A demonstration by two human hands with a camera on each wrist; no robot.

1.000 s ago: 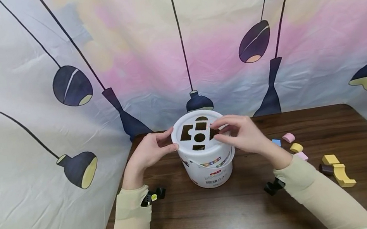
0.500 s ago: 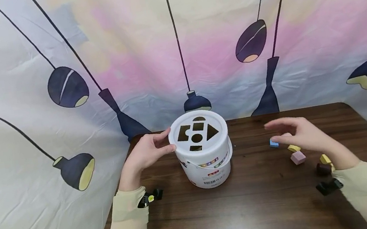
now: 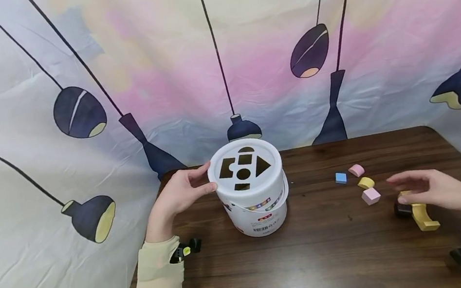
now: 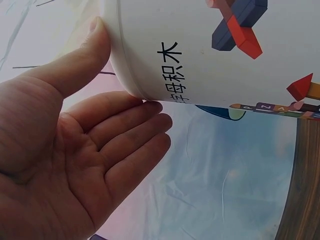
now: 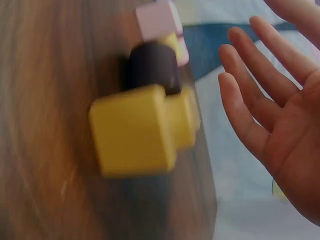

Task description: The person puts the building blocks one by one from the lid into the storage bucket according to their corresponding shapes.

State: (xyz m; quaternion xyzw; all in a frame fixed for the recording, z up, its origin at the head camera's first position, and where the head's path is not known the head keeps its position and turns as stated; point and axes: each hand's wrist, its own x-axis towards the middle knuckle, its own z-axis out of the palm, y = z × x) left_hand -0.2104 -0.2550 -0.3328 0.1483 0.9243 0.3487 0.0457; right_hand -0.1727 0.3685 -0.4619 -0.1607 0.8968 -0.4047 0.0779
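Observation:
A white bucket stands upright on the table, its lid cut with several shaped holes. My left hand rests against the lid's left edge; in the left wrist view its thumb and straight fingers touch the rim. My right hand hovers over the blocks at the right, fingers spread and holding nothing. Below it lie a yellow curved block and a dark cylinder block. Another yellow block is mostly hidden under the hand. The right wrist view is blurred.
Left of my right hand lie a pink cube, a yellow half-round block, a pink half-round block and a blue block. A lamp-printed cloth hangs behind the brown table.
My right hand has left the triangular hole in the lid and moved right to above the blocks. The left hand stays at the lid's edge. The view has shifted slightly.

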